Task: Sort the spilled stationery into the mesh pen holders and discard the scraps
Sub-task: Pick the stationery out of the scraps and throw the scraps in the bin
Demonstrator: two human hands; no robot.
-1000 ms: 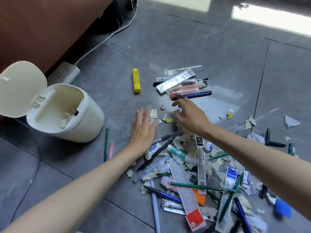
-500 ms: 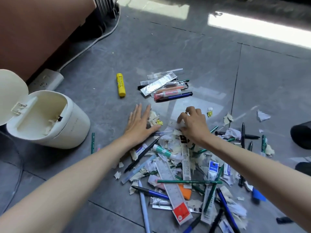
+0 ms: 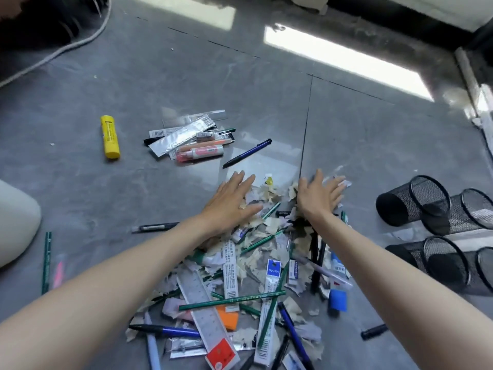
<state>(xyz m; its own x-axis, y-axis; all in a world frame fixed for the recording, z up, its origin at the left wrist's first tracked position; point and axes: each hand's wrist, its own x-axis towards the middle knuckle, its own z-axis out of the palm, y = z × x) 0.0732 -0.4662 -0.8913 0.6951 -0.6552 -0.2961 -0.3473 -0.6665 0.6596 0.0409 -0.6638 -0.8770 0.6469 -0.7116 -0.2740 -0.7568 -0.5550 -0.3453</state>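
Observation:
A heap of stationery and torn paper scraps (image 3: 269, 198) covers the grey floor in front of me: green pencils (image 3: 232, 299), blue pens, a clear ruler (image 3: 205, 313), packaged refills. My left hand (image 3: 229, 202) lies flat, fingers spread, on the heap's far left edge. My right hand (image 3: 318, 196) lies flat, fingers spread, on scraps at the far right edge. Neither hand holds anything. Black mesh pen holders (image 3: 416, 200) lie on their sides at the right. A smaller sorted pile (image 3: 192, 141) and a yellow glue stick (image 3: 109, 137) lie farther away.
The white bin (image 3: 16, 222) shows only as a rounded edge at the far left. A loose blue pen (image 3: 248, 153) lies beyond my hands. A green pencil (image 3: 46, 263) and a pink pen lie at the left. A white cable (image 3: 53, 53) runs across the upper left.
The view has swung right, so the bin is nearly out of frame and the mesh holders came in. My right hand opened flat over scraps farther right. One blue pen now lies apart from the sorted pile.

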